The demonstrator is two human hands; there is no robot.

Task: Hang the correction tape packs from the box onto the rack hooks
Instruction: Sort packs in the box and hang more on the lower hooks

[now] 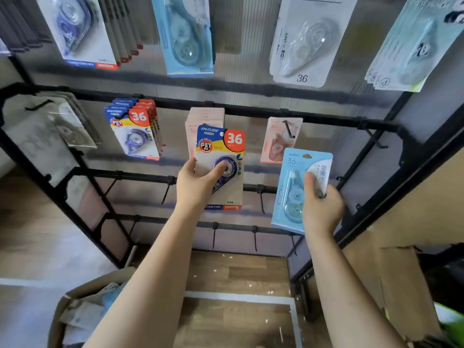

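My left hand (198,184) grips a blue, red and yellow correction tape pack (222,151) marked 36, held upright in front of a stack of pink packs (206,116) hanging on the rack's middle bar. My right hand (321,204) holds a light blue correction tape pack (293,187), also marked 36, lower and to the right, just below a single pink pack (278,139) on its hook. A matching stack of blue and red packs (135,129) hangs to the left. The cardboard box (75,312) sits at the bottom left with more packs inside.
The black metal rack (251,111) has several bare hooks (371,136) on the right and on the two lower bars (140,175). Other packs hang on the top row (185,36). A flattened cardboard piece (401,285) leans at the right. Wooden floor lies below.
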